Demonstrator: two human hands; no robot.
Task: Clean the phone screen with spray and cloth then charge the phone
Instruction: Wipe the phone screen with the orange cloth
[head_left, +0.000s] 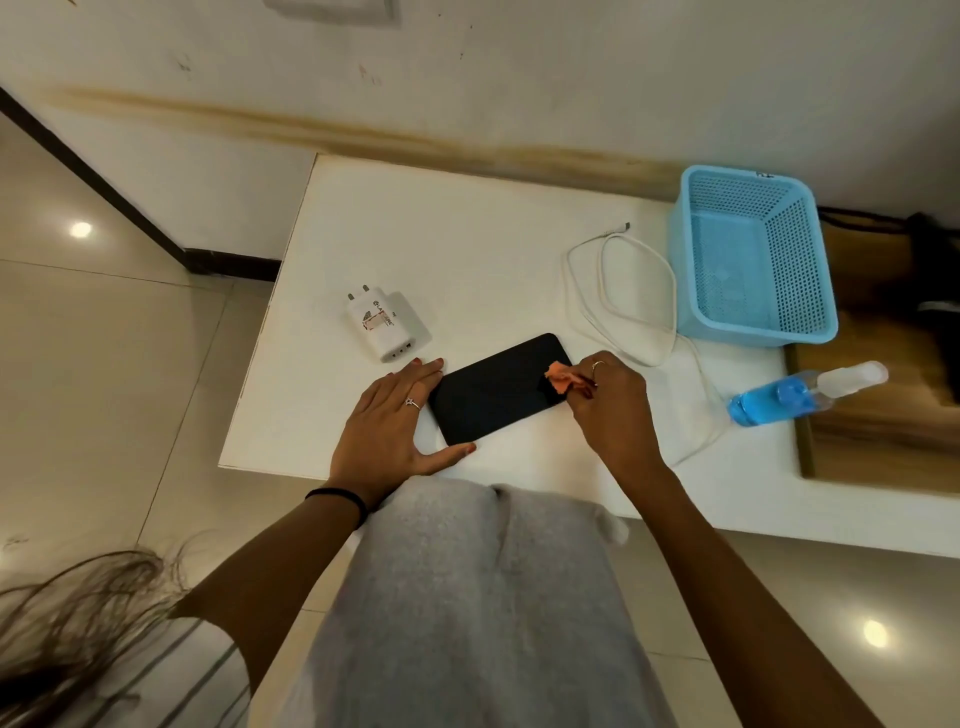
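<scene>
A black phone (493, 389) lies screen up and slanted on the white table (467, 249). My left hand (395, 421) rests flat at the phone's left end, fingers and thumb bracketing its edge. My right hand (608, 405) pinches a small orange cloth (560, 380) and presses it on the phone's right end. A white charger plug (382, 325) lies behind the left hand. The white cable (621, 291) is looped to the right of the phone. A spray bottle (795, 395) with blue liquid lies on its side at the right.
A light blue perforated basket (701, 291) stands at the table's back right, holding nothing I can see. The wall runs behind the table. A wooden surface (883, 415) adjoins the table on the right. Tiled floor lies to the left.
</scene>
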